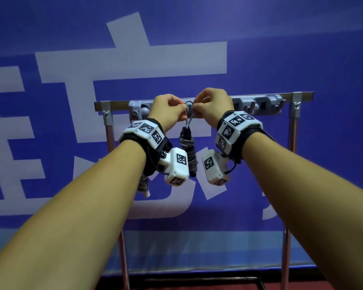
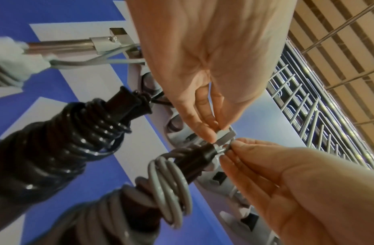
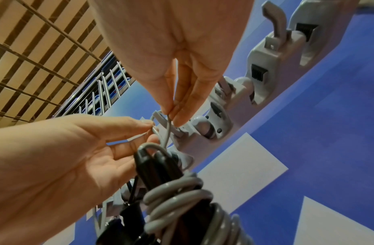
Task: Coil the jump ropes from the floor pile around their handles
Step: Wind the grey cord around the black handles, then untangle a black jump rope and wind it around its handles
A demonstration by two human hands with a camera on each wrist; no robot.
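A grey jump rope (image 1: pixel 188 144) hangs coiled around its black handles below the hook rail (image 1: pixel 260 106). Its top loop (image 3: pixel 169 131) lies over a grey hook (image 3: pixel 157 116). My left hand (image 1: pixel 179 110) pinches the loop from the left and my right hand (image 1: pixel 198 107) pinches it from the right. In the left wrist view the left hand (image 2: pixel 215 132) and right hand (image 2: pixel 230 149) meet at the hook (image 2: pixel 226 135) above the coil (image 2: pixel 167 187). From the right wrist, the right hand (image 3: pixel 171 116) and left hand (image 3: pixel 150 127) hold the loop above the coil (image 3: pixel 177 199).
A black coiled rope (image 2: pixel 66 132) and a white-handled rope (image 2: pixel 14 64) hang to the left on the same rail; one (image 1: pixel 144 184) shows behind my left wrist. More hooks (image 3: pixel 274 24) stand to the right. The rack's metal legs (image 1: pixel 286 258) stand before a blue banner.
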